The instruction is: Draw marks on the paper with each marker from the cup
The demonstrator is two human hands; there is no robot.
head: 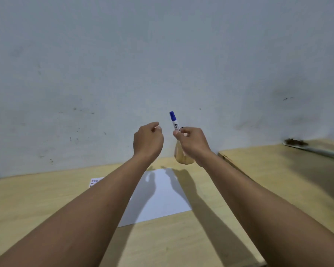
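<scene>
A white marker with a blue cap [174, 120] stands nearly upright in the air, cap on top, pinched at its lower barrel by my right hand [192, 142]. Just to the left, my left hand [148, 140] hovers with its fingers curled and nothing in them, a small gap away from the marker. Behind and below my right hand stands a tan cup [182, 156], mostly hidden; its contents cannot be seen. A white sheet of paper [160, 197] lies on the wooden table [46, 205] under my arms, with no marks on its visible part.
A small printed slip [95, 182] lies left of the paper, partly under my left forearm. A second wooden table [278, 170] adjoins on the right, bearing a flat tool with brown debris [305, 145]. A grey wall rises directly behind both tables.
</scene>
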